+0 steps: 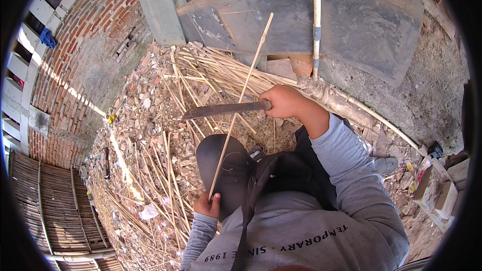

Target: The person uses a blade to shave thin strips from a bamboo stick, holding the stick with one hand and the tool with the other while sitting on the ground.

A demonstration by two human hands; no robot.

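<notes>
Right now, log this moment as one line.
left hand: holding pale stick; right hand: gripping machete; machete: crosses stick, contact unclear; nearby: rubble, loose sticks

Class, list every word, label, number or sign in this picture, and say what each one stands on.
Black capital letters and digits: one line across the gray shirt, upside down in this view; wording withheld.
Litter on the ground, such as the white scrap: too small to read.
Knife and stick: no text visible.
</notes>
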